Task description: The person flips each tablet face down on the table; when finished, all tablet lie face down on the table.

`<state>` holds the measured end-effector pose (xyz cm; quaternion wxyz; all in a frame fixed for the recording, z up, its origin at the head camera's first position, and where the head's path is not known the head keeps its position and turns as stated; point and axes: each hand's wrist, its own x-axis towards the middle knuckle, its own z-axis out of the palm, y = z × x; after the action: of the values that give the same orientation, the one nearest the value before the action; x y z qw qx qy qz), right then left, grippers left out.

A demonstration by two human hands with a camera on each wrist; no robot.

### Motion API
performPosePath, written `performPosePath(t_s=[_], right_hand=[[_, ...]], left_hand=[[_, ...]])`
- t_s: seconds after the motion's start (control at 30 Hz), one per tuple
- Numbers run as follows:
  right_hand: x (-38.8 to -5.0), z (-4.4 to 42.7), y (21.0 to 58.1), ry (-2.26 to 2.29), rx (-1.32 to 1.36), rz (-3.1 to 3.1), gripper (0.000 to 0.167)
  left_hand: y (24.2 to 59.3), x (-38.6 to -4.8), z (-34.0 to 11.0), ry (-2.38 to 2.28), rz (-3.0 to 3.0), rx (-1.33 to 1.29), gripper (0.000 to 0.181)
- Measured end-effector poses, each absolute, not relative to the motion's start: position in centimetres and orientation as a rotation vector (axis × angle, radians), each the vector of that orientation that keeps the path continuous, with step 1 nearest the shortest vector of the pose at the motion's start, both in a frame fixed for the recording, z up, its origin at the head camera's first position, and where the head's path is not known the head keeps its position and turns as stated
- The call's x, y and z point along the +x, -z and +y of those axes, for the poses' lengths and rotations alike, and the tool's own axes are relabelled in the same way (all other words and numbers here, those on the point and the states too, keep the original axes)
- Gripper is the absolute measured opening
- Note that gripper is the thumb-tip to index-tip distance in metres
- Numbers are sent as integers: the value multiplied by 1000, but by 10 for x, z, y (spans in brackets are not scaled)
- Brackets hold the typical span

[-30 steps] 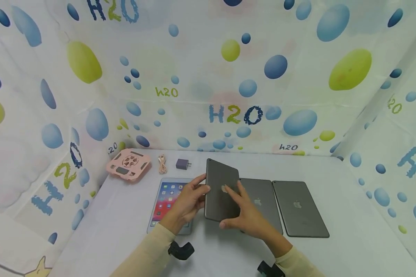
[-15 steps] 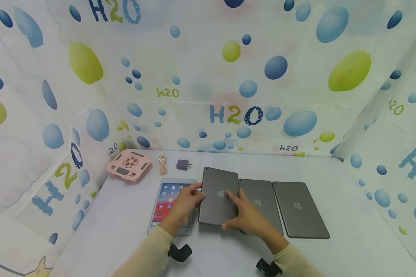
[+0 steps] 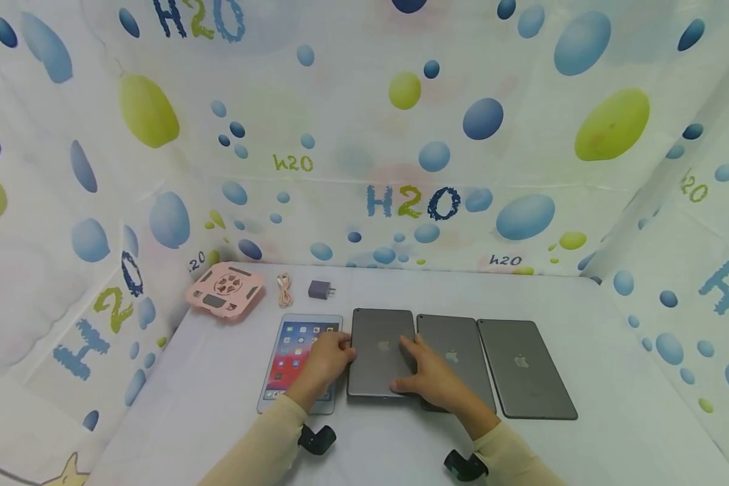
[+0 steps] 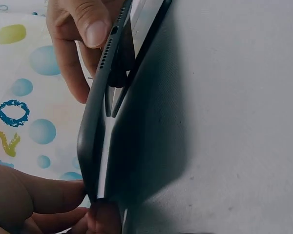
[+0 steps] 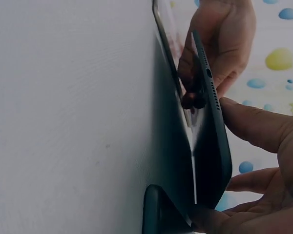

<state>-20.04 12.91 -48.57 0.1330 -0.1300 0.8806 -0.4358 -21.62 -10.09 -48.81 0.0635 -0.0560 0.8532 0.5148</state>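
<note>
A dark grey tablet (image 3: 381, 368), back side up, is held just above the table in the head view. My left hand (image 3: 325, 361) pinches its left edge; in the left wrist view the thumb lies on the back and a finger is tucked under the tablet (image 4: 94, 131). On the other side my right hand (image 3: 431, 374) grips the right edge. The right wrist view shows its thumb (image 5: 254, 122) on the back near the port end and a fingertip beneath. A white-framed tablet (image 3: 273, 371) with its screen lit lies left, partly hidden by my left hand.
To the right lie a second grey tablet (image 3: 455, 337) and a third grey tablet (image 3: 525, 368), backs up. Behind are a pink stand with a fan (image 3: 227, 289), a coiled cable (image 3: 284, 290) and a dark charger plug (image 3: 320, 289). A patterned cloth (image 3: 340, 121) rises around the white table.
Both hands have lowered the grey tablet from a raised, tilted pose to nearly flat, shifting it slightly left. The other things have stayed in place.
</note>
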Motion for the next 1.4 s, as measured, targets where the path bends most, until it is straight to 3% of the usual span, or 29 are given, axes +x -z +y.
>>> performPosePath(t_s=[0.33,0.7,1.4], right_hand=[[-197,130,487,1402,-329,2484,86],[-195,135,487,1629,-281,2273,85],[-191,130,478,2057,-221,2019,63]], left_hand=[[480,-212,-99,-1379,2716,-62,33],[475,-207,-98,-1379,2697,-75,40],[472,-178,-118,-1528,2614,-39,51]])
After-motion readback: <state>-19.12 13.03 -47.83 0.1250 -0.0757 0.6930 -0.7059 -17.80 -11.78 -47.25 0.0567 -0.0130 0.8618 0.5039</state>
